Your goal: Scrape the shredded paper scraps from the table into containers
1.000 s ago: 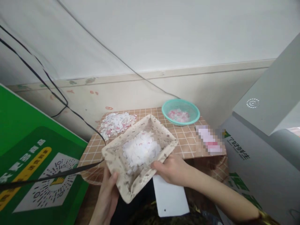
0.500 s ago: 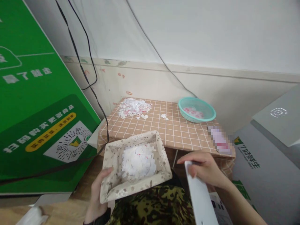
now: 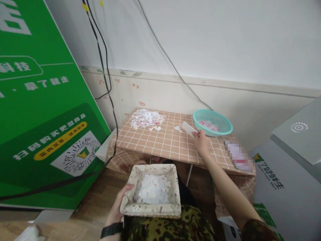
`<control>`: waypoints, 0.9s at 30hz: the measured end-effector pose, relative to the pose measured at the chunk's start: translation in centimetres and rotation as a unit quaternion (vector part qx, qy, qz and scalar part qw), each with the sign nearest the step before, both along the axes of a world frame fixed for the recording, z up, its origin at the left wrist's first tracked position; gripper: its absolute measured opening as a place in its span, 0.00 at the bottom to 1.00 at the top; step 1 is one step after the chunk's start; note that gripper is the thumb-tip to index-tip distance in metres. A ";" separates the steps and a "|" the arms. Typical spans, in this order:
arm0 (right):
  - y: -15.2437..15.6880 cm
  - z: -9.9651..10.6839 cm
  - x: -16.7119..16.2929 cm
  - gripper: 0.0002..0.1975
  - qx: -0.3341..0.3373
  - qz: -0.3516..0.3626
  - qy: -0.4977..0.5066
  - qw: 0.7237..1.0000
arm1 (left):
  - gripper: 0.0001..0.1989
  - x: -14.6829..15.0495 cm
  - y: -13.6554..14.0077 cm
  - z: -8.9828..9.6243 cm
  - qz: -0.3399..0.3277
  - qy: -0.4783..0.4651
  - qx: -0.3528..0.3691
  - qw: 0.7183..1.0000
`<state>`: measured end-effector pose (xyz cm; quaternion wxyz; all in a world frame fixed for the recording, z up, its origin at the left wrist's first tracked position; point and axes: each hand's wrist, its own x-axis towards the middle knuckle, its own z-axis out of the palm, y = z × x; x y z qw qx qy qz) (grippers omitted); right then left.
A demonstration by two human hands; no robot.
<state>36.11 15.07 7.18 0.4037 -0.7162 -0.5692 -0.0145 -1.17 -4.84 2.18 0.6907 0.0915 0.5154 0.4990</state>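
My left hand [image 3: 122,197] grips the left side of a square, cream-coloured tray [image 3: 150,210] with brown blotches, held low in front of the table. White paper scraps [image 3: 153,189], a few with red marks, lie inside it. Over the table, my right hand [image 3: 201,142] is closed on one end of a flat white strip [image 3: 188,128]. The strip's far end is beside a small cluster of paper scraps [image 3: 177,128]. A larger heap of scraps [image 3: 146,118] spreads over the table's back left. Right of the strip stands a turquoise basin [image 3: 212,133] with pink and white pieces [image 3: 208,126] inside.
A brown checked cloth covers the table [image 3: 163,144]. A partly blurred phone-like slab [image 3: 238,155] lies near its right edge. A green printed panel [image 3: 37,110] stands left, with black cables [image 3: 111,100] hanging beside it. Grey cabinets [image 3: 281,167] are on the right.
My right hand has reached forward over the table with the white strip, toward the small scraps. The tray has shifted right and lower, and it now sits squarer to me.
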 end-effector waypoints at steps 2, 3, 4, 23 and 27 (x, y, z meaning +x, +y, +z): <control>0.9 -0.5 -0.5 0.15 -0.002 0.032 -0.022 0.999 | 0.04 0.4 0.3 -0.9 0.011 -0.002 -0.014 1.000; 1.2 -0.7 -0.9 0.15 0.003 0.054 -0.032 0.998 | 0.06 0.5 0.5 -1.4 0.005 -0.004 -0.016 1.000; 1.5 -0.8 -1.2 0.16 0.008 0.077 -0.043 0.996 | 0.06 0.5 0.7 -1.9 -0.001 -0.005 -0.015 1.000; 1.6 -1.3 -2.1 0.17 0.069 0.227 0.053 0.970 | 0.17 0.5 4.9 -5.1 -0.053 -0.008 0.012 0.998; 2.3 -1.1 -1.9 0.18 0.074 0.182 0.037 0.980 | 0.19 0.4 5.3 -5.6 -0.059 0.006 0.036 0.998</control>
